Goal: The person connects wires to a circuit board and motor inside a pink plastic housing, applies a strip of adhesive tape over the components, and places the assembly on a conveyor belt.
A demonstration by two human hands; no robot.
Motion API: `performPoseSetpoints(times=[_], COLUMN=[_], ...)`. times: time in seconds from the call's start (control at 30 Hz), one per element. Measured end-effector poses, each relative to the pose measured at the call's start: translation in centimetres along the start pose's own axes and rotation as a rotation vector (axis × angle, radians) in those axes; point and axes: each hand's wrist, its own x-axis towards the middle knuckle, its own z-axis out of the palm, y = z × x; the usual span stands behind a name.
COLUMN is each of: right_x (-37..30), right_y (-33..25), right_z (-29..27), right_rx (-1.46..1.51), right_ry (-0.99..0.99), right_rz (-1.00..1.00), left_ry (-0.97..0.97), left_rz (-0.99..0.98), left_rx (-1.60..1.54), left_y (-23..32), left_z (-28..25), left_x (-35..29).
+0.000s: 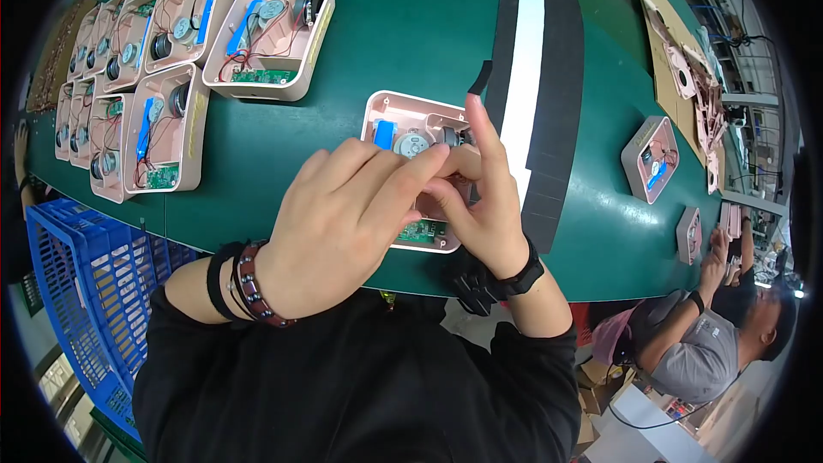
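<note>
An open pink plastic housing (386, 104) lies on the bench in front of me. Inside show a blue wrapped block (383, 135), a round grey part (412, 145) and a green circuit board (423, 231). Over its middle, my left hand (343, 210) has its fingers drawn together against those of my right hand (484, 197). The right thumb and a finger pinch there while the index finger points up. What they pinch is hidden. A short black strip (482, 78) is at that raised fingertip; whether it sticks to it I cannot tell.
Black strip sheet (561, 103) with a white band lies right of the housing. Several filled pink housings (190, 124) crowd the left, and one (650, 159) sits far right. A blue crate (81, 291) stands lower left. A co-worker (699, 343) works at right, near cardboard (664, 60).
</note>
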Motion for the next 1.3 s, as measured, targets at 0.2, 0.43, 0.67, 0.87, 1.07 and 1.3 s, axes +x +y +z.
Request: performPoseSetpoints(times=[0.2, 0.43, 0.67, 0.87, 1.07, 1.3], right_x=[0.2, 0.1, 0.7, 1.4, 1.7, 2.3], right_y=[-0.1, -1.1, -1.0, -1.7, -2.1, -2.0], right_z=[-1.2, -1.7, -2.8, -3.2, -2.6, -2.4], right_rx=[0.035, -0.191, -0.054, -0.099, -0.217, -0.313], right_ry=[-0.184, -0.153, -0.069, -0.303, -0.314, -0.357], right_rz=[-0.030, -0.042, -0.033, -0.008, 0.013, -0.017], left_ry=[0.030, -0.057, -0.020, -0.045, -0.046, -0.051], left_rz=[-0.045, 0.029, -0.009, -0.022, -0.026, -0.028], left_rx=[-0.117, -0.003, -0.086, -0.078, -0.068, -0.069], left_y=[-1.3, -2.6, -2.7, -2.9, -2.9, -3.0], left_z=[1.4, 1.0, 1.1, 1.3, 1.3, 1.3], left_x=[0.2, 0.0, 0.1, 0.1, 0.1, 0.2])
